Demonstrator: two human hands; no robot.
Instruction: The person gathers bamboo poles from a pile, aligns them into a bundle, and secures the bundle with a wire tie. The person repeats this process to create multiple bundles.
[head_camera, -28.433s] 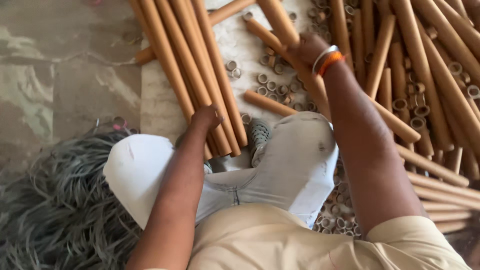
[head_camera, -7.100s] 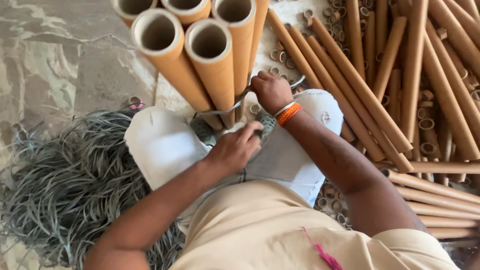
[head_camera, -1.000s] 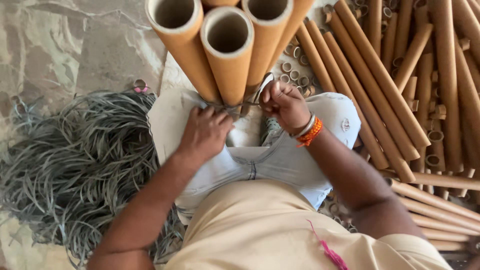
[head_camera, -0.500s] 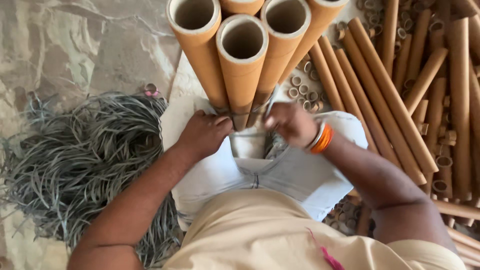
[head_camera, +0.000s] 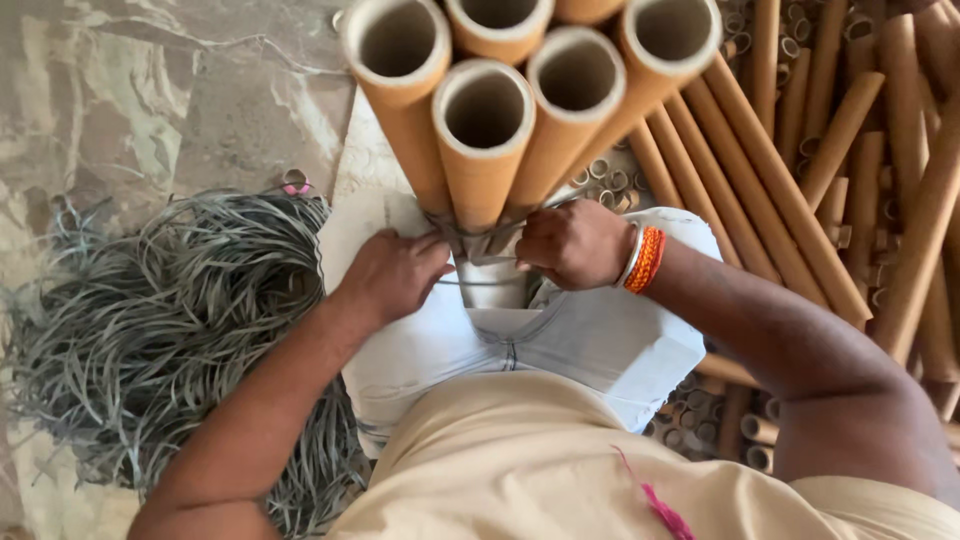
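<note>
Cardboard tubes (head_camera: 480, 130), tan with pale rims, stood bunched upright between the person's knees in the head view, their open mouths facing the camera and the rearmost ones cut off by the top edge. Both hands were clenched at the foot of the bundle: the left hand (head_camera: 392, 275) and the right hand (head_camera: 572, 243) each gripped an end of a thin grey strap (head_camera: 478, 235) wrapped around the tubes, the strap drawn taut between them. Orange bangles (head_camera: 645, 260) sat on the right wrist. Left of the lap lay a tangled heap of grey straps (head_camera: 160, 330) on the stone floor (head_camera: 130, 90), close beside the left forearm. To the right, loose long tubes (head_camera: 820, 150) lay spread over the floor, with small cut rings (head_camera: 610, 175) scattered among them. Fingertips were tucked under, so the exact grip was hard to make out, and the bundle's lower ends were hidden behind the hands and pale trousers (head_camera: 560, 340).
</note>
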